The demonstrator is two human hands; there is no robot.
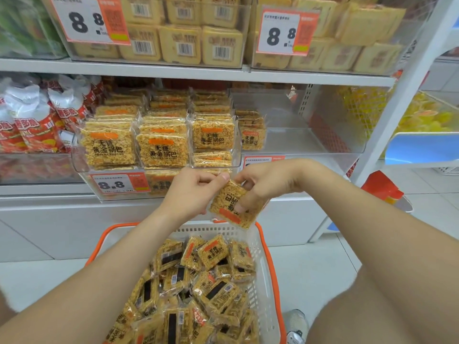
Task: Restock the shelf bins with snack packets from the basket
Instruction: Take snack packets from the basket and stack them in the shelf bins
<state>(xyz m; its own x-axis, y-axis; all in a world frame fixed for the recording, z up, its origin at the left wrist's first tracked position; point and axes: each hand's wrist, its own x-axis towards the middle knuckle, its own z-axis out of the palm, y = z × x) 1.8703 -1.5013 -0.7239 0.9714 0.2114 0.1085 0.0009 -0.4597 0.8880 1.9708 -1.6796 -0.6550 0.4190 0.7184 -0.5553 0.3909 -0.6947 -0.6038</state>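
Note:
A golden rice-crisp snack packet [227, 202] with an orange label hangs above the basket, held between both hands. My left hand [193, 188] pinches its upper left corner. My right hand [263, 184] grips its right side, thumb across the front. Below, a white basket [263, 269] with orange handles holds several of the same packets [213, 252]. Just beyond the hands, a clear shelf bin [77, 157] holds upright rows of matching packets [159, 147]. To its right a second clear bin [310, 137] holds only a few packets [252, 135] at its left end.
A price tag reading 8.8 [119, 184] hangs on the bin front. Red-and-white snack bags [32, 120] fill the bin to the left. The upper shelf [198, 72] carries bins of yellow packs. A white shelf post [397, 100] stands at right, yellow goods beyond it.

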